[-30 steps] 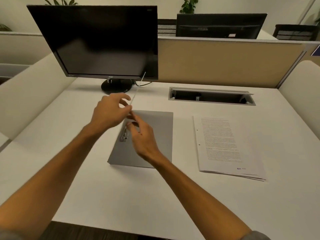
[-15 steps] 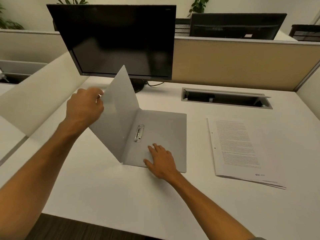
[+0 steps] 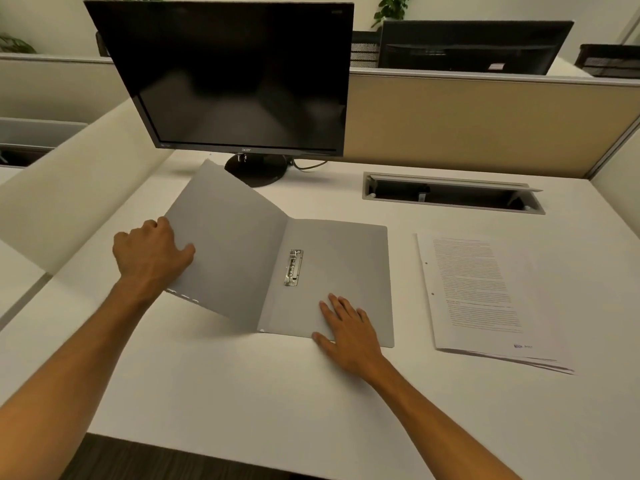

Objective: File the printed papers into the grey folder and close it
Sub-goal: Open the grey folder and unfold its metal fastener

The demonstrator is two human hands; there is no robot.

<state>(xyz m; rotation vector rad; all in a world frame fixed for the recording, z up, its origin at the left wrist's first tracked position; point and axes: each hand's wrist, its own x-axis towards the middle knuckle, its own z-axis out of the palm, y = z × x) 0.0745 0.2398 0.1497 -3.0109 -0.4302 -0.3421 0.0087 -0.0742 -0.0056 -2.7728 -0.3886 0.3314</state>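
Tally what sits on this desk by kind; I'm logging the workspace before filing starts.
Monitor: 1
Grey folder: 1
Paper stack: 1
Total: 3

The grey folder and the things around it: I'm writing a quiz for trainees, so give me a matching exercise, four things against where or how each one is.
Things:
1. left hand
2. right hand
3. printed papers
4. metal clip

States:
A. stacked on the desk, right of the grey folder
B. pressed flat on the folder's back cover
C. holding the front cover's outer edge, cover partly raised
D. fixed beside the folder's spine, no paper on it

Pairs: 1-C, 2-B, 3-A, 4-D
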